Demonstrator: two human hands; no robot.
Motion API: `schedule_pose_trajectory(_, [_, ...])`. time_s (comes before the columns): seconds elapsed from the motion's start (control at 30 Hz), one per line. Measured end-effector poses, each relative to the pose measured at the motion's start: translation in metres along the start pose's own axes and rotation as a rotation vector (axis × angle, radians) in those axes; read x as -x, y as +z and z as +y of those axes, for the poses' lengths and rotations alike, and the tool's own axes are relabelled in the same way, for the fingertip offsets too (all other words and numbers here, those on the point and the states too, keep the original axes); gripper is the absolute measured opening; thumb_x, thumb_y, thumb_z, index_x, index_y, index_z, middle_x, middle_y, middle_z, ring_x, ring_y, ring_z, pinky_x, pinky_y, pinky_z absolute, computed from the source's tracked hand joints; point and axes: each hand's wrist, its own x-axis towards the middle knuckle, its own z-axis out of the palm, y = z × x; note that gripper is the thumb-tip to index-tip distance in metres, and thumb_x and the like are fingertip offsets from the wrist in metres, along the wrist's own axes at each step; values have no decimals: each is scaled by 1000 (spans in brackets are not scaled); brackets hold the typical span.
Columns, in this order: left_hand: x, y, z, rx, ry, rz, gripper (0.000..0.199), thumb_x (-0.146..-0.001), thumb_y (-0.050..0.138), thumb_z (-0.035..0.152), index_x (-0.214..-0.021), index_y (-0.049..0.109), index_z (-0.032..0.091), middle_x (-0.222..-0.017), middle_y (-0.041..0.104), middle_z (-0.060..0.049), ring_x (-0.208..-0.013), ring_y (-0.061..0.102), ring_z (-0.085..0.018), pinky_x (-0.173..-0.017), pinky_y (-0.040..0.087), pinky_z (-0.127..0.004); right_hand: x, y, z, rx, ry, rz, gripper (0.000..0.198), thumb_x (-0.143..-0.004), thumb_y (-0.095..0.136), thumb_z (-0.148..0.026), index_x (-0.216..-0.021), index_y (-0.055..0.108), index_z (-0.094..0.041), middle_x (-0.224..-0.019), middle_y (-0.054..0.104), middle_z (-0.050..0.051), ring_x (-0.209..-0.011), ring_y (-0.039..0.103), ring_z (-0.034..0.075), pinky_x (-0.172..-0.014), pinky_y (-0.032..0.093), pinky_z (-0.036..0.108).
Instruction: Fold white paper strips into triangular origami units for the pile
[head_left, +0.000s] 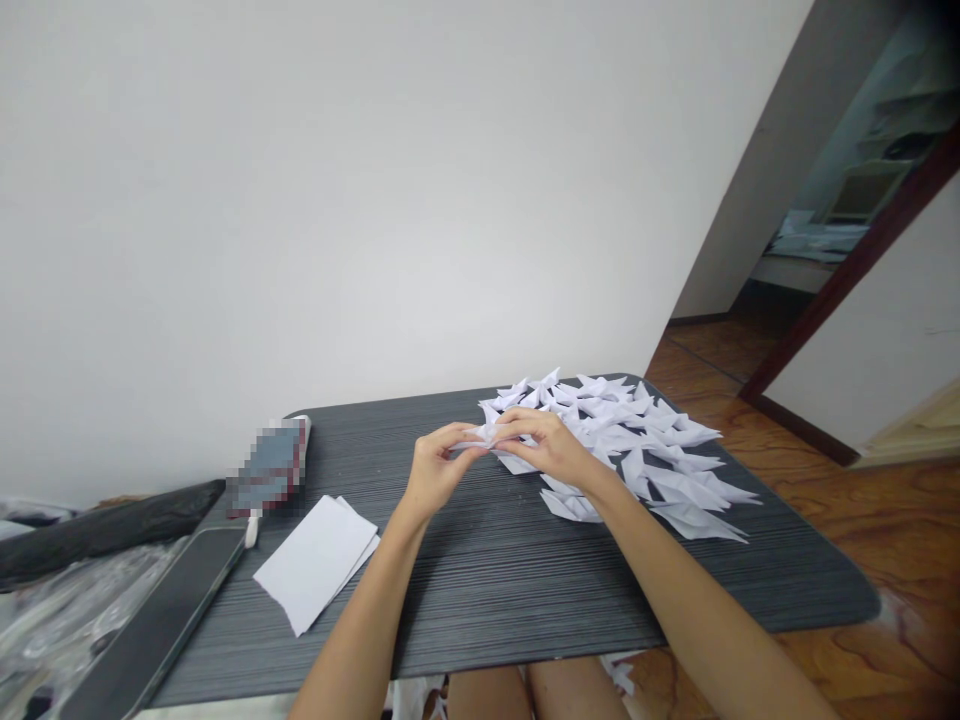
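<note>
Between my two hands, above the dark table (480,600), is a small piece of folded white paper (486,434). My left hand (442,458) pinches its left side between thumb and fingers. On the right side my right hand (544,443) grips it the same way. The fingers cover much of the paper, so its full shape is hidden. Just behind and to the right of my right hand lies a spread of several folded white paper figures (667,440) with pointed ends; my right forearm passes over some of them.
White paper sheets (319,560) lie at the table's left. Behind them is a blurred grey and red pack (270,465). A dark flat phone-like slab (161,620) rests along the left edge, beside clear plastic wrapping (90,600). A white wall (375,200) stands behind the table.
</note>
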Motion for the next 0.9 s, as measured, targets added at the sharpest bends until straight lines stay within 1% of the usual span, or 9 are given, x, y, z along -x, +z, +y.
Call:
schedule_pose_trajectory(0.07, [0, 0, 2, 42, -20, 27, 10, -68, 61, 23, -70, 65, 14, -82, 64, -7, -78, 59, -17, -70, 48, -27, 0, 0, -2, 21, -13, 21, 7, -75, 56, -21, -76, 62, -18, -80, 57, 4, -73, 53, 14, -65, 44, 27])
schedule_pose_trajectory(0.13, [0, 0, 4, 63, -21, 24, 9, -67, 62, 22, -70, 64, 14, -83, 64, -7, -79, 59, -17, -70, 48, -27, -1, 0, -4, 28, -22, 43, 6, -75, 56, -20, -76, 61, -17, -78, 57, 4, -71, 53, 13, -64, 44, 26])
schedule_pose_trajectory(0.27, [-1, -3, 7, -2, 39, -30, 8, -70, 59, 20, -72, 65, 15, -86, 63, -7, -82, 58, -17, -73, 47, -27, -1, -2, -8, 50, -60, 61, 9, -76, 53, -17, -76, 62, -18, -78, 57, 4, -73, 53, 13, -66, 44, 26])
schedule_pose_trajectory(0.4, [-1, -3, 8, -44, 86, -2, 8, -70, 58, 19, -72, 65, 15, -86, 64, -7, -80, 59, -16, -72, 47, -27, 0, -3, -9, 104, -127, 59, 13, -78, 50, -15, -82, 62, -20, -82, 56, 5, -77, 54, 14, -68, 45, 27])
schedule_pose_trajectory(0.5, [0, -2, 6, -15, 61, 7, 10, -69, 60, 21, -75, 64, 14, -85, 64, -7, -78, 59, -16, -69, 49, -26, 1, -1, -7, 172, -176, 68, 14, -78, 49, -14, -83, 61, -20, -87, 55, 6, -82, 54, 15, -69, 46, 27])
schedule_pose_trajectory(0.6, [1, 1, 5, -18, 11, 45, 13, -67, 62, 22, -78, 64, 14, -84, 64, -7, -77, 59, -15, -69, 49, -26, 3, 3, -5, 259, -233, 120, 16, -79, 46, -12, -85, 59, -20, -95, 53, 8, -90, 52, 16, -72, 46, 28])
schedule_pose_trajectory(0.67, [2, 2, 4, -13, -19, 69, 15, -66, 62, 22, -78, 64, 14, -84, 64, -7, -77, 60, -15, -70, 50, -26, 4, 4, -4, 312, -254, 124, 19, -80, 43, -10, -88, 57, -20, -101, 51, 9, -96, 50, 17, -76, 46, 30])
schedule_pose_trajectory(0.8, [2, 5, 3, 9, -37, 78, 17, -66, 63, 24, -79, 65, 14, -87, 64, -7, -80, 60, -17, -72, 49, -27, 5, 5, -3, 394, -241, 85, 23, -80, 40, -9, -95, 55, -20, -107, 48, 11, -102, 47, 20, -83, 44, 36])
schedule_pose_trajectory(0.9, [2, 6, 1, 11, -25, 62, 18, -67, 62, 24, -82, 65, 15, -88, 64, -8, -81, 60, -17, -73, 48, -28, 6, 5, -1, 420, -229, 77, 24, -81, 39, -9, -95, 54, -21, -108, 46, 11, -103, 45, 20, -84, 43, 37])
